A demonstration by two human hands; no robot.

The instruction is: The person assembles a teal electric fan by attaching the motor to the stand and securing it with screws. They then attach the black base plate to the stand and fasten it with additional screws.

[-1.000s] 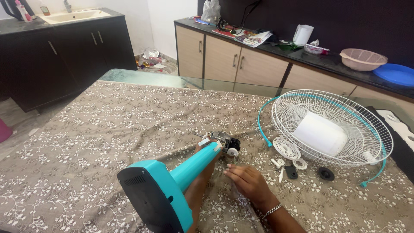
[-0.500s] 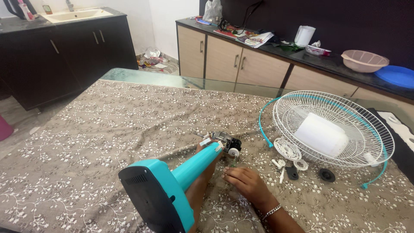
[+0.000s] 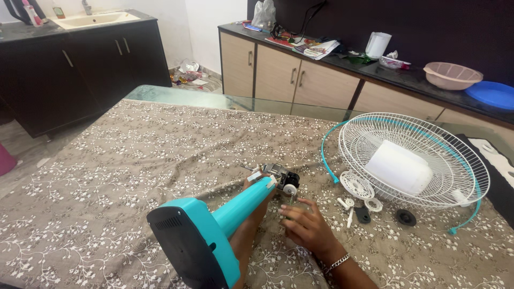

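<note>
Under the left hand [image 3: 250, 211], the teal fan stand [image 3: 214, 227] lies tilted across the patterned tablecloth [image 3: 118, 166]; the hand is mostly hidden beneath the neck, so grip state can't be confirmed. Right hand [image 3: 306, 223] sits just right of the neck, fingers loosely curled, fingertips at the small motor assembly [image 3: 281, 179] on the stand's far end; whether it pinches anything is unclear. Off to the right of that hand: white fan guard [image 3: 417, 160] and loose small parts [image 3: 358, 200].
</note>
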